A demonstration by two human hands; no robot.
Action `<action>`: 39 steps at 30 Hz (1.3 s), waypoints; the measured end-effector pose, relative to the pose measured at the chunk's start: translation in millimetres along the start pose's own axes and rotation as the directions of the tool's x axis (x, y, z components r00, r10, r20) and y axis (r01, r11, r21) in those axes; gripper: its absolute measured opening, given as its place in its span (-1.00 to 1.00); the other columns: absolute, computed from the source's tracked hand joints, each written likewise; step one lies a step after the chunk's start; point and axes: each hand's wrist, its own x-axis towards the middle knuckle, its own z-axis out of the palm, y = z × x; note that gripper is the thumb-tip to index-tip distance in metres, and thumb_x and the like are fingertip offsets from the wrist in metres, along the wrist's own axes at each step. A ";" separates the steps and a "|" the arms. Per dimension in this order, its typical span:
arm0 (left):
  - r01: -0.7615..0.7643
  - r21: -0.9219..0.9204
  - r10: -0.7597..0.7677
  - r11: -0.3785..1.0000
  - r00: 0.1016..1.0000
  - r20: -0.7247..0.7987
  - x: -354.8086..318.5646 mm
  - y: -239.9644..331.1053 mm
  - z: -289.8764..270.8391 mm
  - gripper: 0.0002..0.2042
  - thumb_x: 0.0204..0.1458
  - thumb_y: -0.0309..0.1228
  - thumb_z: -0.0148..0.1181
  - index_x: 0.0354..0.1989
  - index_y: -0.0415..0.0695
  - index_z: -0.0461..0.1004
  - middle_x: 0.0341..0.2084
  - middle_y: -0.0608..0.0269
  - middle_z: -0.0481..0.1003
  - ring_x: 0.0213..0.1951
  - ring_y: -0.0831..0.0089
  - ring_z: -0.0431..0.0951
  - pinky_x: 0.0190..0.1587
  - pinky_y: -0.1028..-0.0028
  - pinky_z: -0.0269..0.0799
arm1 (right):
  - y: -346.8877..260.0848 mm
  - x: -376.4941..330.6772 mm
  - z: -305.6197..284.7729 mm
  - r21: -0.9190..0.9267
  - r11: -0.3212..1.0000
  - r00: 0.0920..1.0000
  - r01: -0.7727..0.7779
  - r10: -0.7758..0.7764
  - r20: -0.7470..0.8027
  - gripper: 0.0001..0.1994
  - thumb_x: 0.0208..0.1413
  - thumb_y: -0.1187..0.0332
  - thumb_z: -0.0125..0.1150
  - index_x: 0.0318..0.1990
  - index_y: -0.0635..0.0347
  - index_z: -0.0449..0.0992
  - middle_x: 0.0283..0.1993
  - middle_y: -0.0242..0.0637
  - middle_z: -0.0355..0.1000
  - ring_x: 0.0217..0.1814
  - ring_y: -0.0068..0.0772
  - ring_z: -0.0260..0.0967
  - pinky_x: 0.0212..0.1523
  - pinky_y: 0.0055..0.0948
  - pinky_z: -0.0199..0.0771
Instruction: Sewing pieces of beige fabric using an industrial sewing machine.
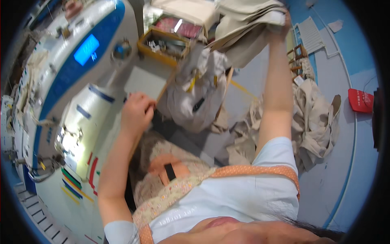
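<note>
My right arm reaches far out, and my right hand (pixel 287 24) grips the edge of a stack of beige fabric pieces (pixel 243 36) at the top. A small white patch shows on the fabric beside the fingers, which are partly hidden. My left hand (pixel 139 112) is closed, its fingers curled, over the edge of the sewing table near a pale flat panel (pixel 148 83). Something small and dark shows by its fingertips, too small to name. A white and blue sewing machine (pixel 77 57) with a lit screen stands to the left.
A white bag (pixel 195 97) hangs open between the table and a grey surface. Behind it sits a wooden tray (pixel 162 59) of small metal parts. Crumpled beige cloth (pixel 315 122) lies on the right, near a red pouch (pixel 360 100) on the wall side. Coloured tape strips (pixel 75 185) mark the tabletop.
</note>
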 end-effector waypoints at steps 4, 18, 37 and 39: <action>0.002 -0.028 -0.003 1.000 1.000 -0.029 -4.1 -4.3 3.5 -0.91 -0.07 -0.51 0.26 -0.36 -0.11 0.57 -0.39 0.18 0.49 -0.24 0.12 0.50 -0.12 0.23 0.43 | -52.0 -59.3 0.2 -0.274 0.960 0.998 -0.051 0.039 -0.047 -0.63 0.26 0.22 0.16 0.14 0.16 0.49 0.02 -0.25 0.56 0.00 -0.25 0.52 0.05 -0.35 0.53; -0.199 -0.214 0.211 0.956 0.977 0.036 -56.6 66.5 26.5 -0.82 -0.09 -0.58 0.29 -0.27 -0.11 0.58 -0.38 0.21 0.54 -0.27 0.20 0.57 -0.23 0.29 0.52 | -128.2 -179.9 84.8 -0.833 0.016 0.776 0.554 0.352 0.523 -0.78 0.04 0.54 0.00 -0.23 0.31 0.57 -0.25 0.15 0.53 -0.12 0.16 0.50 -0.14 -0.16 0.47; 0.142 -0.644 0.229 0.752 0.860 0.456 -116.5 195.5 120.6 -0.28 0.13 -0.45 0.15 0.46 -0.21 -0.01 0.35 -0.11 0.17 0.18 0.04 0.46 0.06 0.28 0.54 | -211.2 -289.0 85.0 -0.785 0.456 0.628 0.419 0.479 0.614 -0.69 0.07 0.64 0.05 -0.04 0.31 0.59 -0.11 -0.26 0.59 -0.07 -0.44 0.51 0.01 -0.50 0.47; 0.349 -0.684 0.127 0.640 0.830 0.543 -118.9 195.1 121.6 -0.35 0.12 -0.46 0.18 0.39 -0.22 0.07 0.23 -0.09 0.30 0.10 0.10 0.53 0.00 0.27 0.57 | -214.9 -292.2 77.5 -0.840 0.486 0.658 0.240 0.555 0.509 -0.69 0.07 0.64 0.05 -0.04 0.31 0.59 -0.11 -0.28 0.57 -0.07 -0.46 0.51 -0.01 -0.52 0.48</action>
